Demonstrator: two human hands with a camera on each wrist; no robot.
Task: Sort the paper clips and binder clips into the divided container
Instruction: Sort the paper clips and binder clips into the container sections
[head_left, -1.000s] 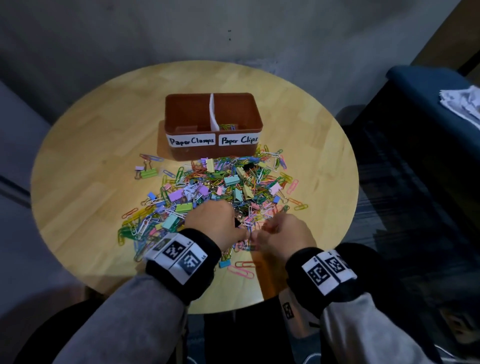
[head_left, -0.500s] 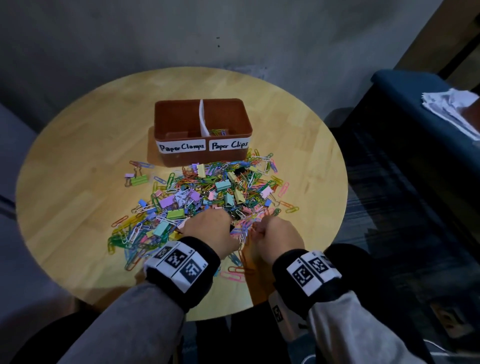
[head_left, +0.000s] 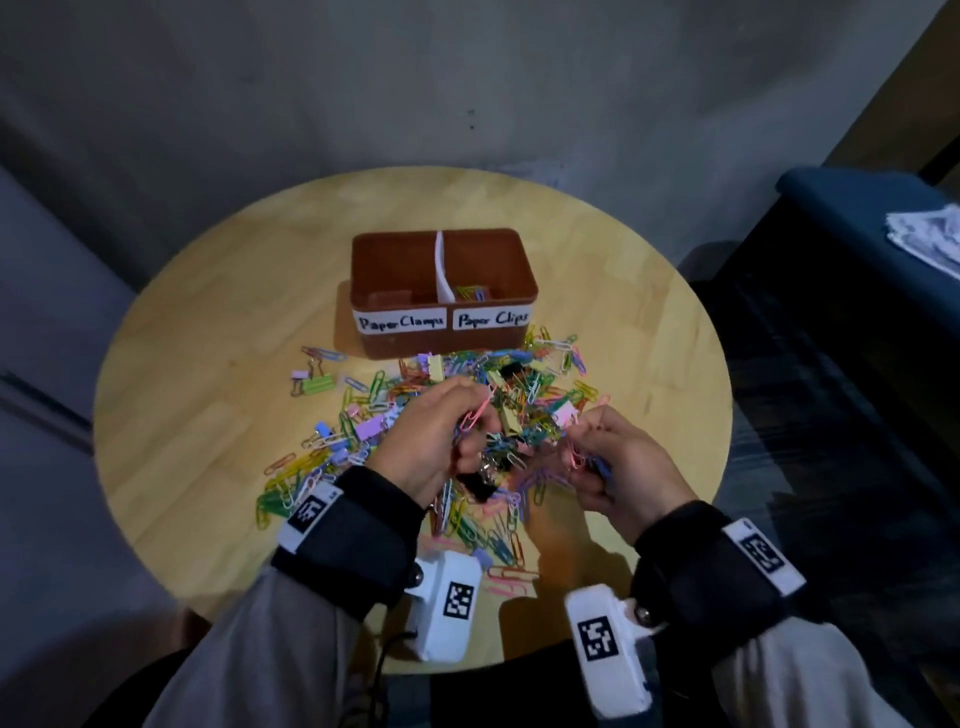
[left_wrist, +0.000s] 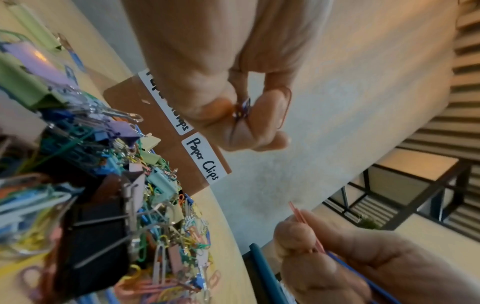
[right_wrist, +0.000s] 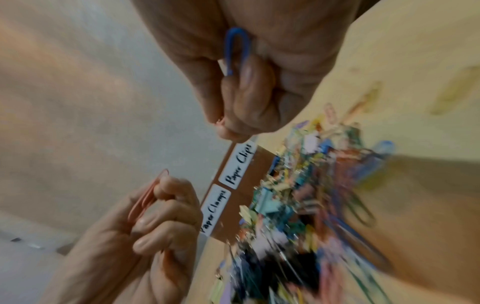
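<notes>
A brown divided container (head_left: 441, 342) stands at the table's far middle, labelled "Paper Clamps" left and "Paper Clips" right; a few paper clips (head_left: 470, 292) lie in its right half. A mixed pile of coloured paper clips and binder clips (head_left: 524, 382) spreads in front of it. Above the pile, my left hand (head_left: 470, 423) pinches a pink paper clip (left_wrist: 284, 107). My right hand (head_left: 582, 441) grips a pink paper clip (left_wrist: 306, 226) and a blue paper clip (right_wrist: 237, 49). Both hands are raised off the table, a short gap between them.
A green and a lilac binder clip (head_left: 311, 382) lie apart to the pile's left. A black binder clip (head_left: 480, 486) sits under my hands. The round wooden table (head_left: 208, 322) shows bare wood on both sides. A blue seat (head_left: 857, 218) with white papers stands at right.
Both hands have risen off the pile and turned inward, each now holding paper clips. The head view has tilted down, showing the wrist cameras.
</notes>
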